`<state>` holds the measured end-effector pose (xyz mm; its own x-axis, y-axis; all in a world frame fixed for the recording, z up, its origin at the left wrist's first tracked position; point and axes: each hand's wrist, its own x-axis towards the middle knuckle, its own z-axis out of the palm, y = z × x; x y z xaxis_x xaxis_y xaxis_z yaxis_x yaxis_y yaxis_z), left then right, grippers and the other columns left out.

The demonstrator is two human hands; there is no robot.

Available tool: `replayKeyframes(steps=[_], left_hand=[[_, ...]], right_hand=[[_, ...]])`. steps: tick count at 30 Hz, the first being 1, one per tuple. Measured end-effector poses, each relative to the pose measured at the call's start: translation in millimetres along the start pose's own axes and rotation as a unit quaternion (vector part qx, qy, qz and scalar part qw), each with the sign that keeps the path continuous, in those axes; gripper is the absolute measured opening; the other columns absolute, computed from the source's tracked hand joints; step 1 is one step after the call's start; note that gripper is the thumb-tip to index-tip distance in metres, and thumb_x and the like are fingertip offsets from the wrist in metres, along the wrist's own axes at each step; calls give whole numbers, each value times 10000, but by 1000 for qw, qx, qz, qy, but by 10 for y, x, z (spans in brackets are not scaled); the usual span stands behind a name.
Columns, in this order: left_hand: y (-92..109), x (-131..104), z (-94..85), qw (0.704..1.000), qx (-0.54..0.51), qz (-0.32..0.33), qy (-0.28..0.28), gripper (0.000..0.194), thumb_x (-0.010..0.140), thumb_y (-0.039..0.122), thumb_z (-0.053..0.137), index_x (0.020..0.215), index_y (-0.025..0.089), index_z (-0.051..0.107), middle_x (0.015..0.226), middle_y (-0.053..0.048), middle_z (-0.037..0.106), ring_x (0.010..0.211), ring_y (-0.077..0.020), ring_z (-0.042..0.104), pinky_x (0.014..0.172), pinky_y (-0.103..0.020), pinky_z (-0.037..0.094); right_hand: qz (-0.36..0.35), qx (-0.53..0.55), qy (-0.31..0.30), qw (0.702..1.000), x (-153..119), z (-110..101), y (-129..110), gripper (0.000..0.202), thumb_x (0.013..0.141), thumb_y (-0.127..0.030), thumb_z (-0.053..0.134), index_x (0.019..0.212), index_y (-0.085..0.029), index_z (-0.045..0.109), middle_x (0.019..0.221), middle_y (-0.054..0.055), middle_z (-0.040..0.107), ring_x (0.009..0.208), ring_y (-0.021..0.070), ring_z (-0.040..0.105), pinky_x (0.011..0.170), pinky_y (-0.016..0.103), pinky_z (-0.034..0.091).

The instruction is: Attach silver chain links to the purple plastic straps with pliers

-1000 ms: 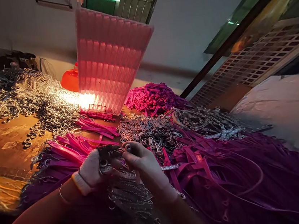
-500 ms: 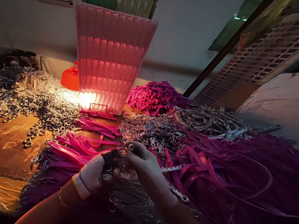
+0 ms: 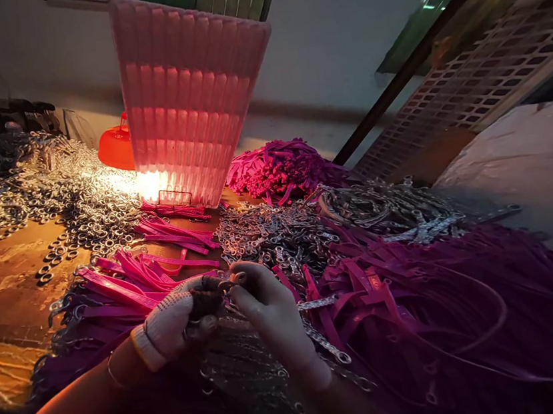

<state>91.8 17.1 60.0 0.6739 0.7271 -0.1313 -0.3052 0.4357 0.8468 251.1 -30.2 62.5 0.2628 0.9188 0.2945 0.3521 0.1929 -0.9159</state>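
My left hand (image 3: pixel 172 317), in a pale work glove with dark, worn fingertips, is closed at the centre of the view. It meets my right hand (image 3: pixel 272 311), which also looks gloved and pinches with thumb and forefinger. Between the fingertips of both is a small metal ring (image 3: pixel 225 285); what else lies in the left fingers is too dark to make out. Pink straps (image 3: pixel 124 279) lie just behind the left hand. Braided metal chains with ring ends (image 3: pixel 331 348) stick out beside the right wrist, and more hang dimly below the hands.
A red lamp (image 3: pixel 115 148) glows behind an upright ribbed translucent panel (image 3: pixel 193 103). Metal rings and chains (image 3: pixel 88 196) are heaped at left, others (image 3: pixel 279 227) at centre. A magenta strap pile (image 3: pixel 284 169) stands behind; purple straps (image 3: pixel 471 317) spread right beside a white sack (image 3: pixel 528 169).
The scene has shifted slightly left and up in view. Both hands stay together; the ring between the fingertips has tilted and now looks flatter.
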Motion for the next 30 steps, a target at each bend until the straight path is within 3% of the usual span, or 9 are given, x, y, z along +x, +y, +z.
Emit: replayKeyframes(steps=[4, 9, 11, 14, 16, 19, 23, 27, 30], left_hand=[[2, 49, 19, 988, 133, 82, 17, 209, 766, 165, 621, 944, 160, 731, 871, -71, 686, 768, -166, 610, 710, -264, 507], [60, 145, 35, 861, 437, 248, 83, 266, 767, 138, 617, 994, 190, 745, 951, -71, 705, 882, -217, 614, 866, -321, 468], [123, 237, -51, 848, 445, 267, 109, 292, 744, 119, 627, 997, 201, 749, 915, -59, 697, 842, -201, 605, 815, -292, 471], [262, 422, -341, 916, 287, 203, 192, 242, 694, 75, 606, 881, 161, 733, 681, -20, 611, 598, -125, 514, 559, -213, 420], [357, 501, -562, 960, 125, 131, 215, 186, 721, 95, 548, 832, 131, 693, 557, 10, 517, 444, -81, 389, 409, -181, 290], [441, 482, -720, 981, -32, 65, 183, 183, 770, 140, 507, 855, 93, 663, 605, -39, 585, 434, -82, 459, 380, -166, 323], [401, 322, -579, 978, -182, -80, 68, 191, 822, 237, 585, 883, 72, 661, 731, -105, 662, 512, -122, 580, 367, -173, 388], [275, 160, -441, 994, -73, -62, 48, 149, 804, 261, 673, 845, 120, 648, 572, 18, 530, 378, -53, 424, 307, -131, 229], [242, 59, -419, 995, 95, -3, 41, 221, 821, 355, 683, 800, 138, 645, 520, 33, 502, 385, -55, 411, 346, -148, 275]], right_hand=[[-84, -83, -27, 993, -32, -8, -49, 274, 844, -196, 545, 1097, -226, 643, 1011, 34, 702, 906, 185, 643, 840, 320, 495], [-51, -57, -37, 996, -46, 29, -137, 215, 853, -197, 525, 1035, -221, 636, 919, 14, 693, 802, 165, 636, 738, 286, 507], [-73, -62, -42, 995, -89, 34, -196, 210, 860, -186, 516, 1027, -226, 638, 907, 15, 692, 797, 164, 636, 734, 285, 506], [-140, -81, -130, 978, -182, 30, -286, 243, 852, -151, 524, 1029, -243, 662, 896, 20, 706, 797, 166, 642, 746, 292, 502], [-129, -73, -154, 977, -195, 26, -313, 226, 848, -167, 548, 1017, -248, 674, 882, 19, 709, 769, 162, 638, 716, 288, 501], [9, -3, -104, 994, -67, 33, -283, 155, 813, -257, 611, 955, -228, 667, 761, -6, 673, 615, 134, 586, 586, 260, 483], [199, 118, -146, 962, 196, 60, -211, 302, 739, -380, 691, 971, -199, 627, 553, -58, 561, 439, 118, 495, 383, 217, 383], [255, 173, -200, 930, 292, 92, -181, 353, 711, -422, 717, 953, -192, 605, 538, -60, 558, 412, 109, 482, 335, 189, 335], [232, 147, -189, 943, 284, 139, -183, 281, 696, -373, 732, 866, -184, 612, 522, -76, 522, 414, 77, 442, 391, 184, 355]])
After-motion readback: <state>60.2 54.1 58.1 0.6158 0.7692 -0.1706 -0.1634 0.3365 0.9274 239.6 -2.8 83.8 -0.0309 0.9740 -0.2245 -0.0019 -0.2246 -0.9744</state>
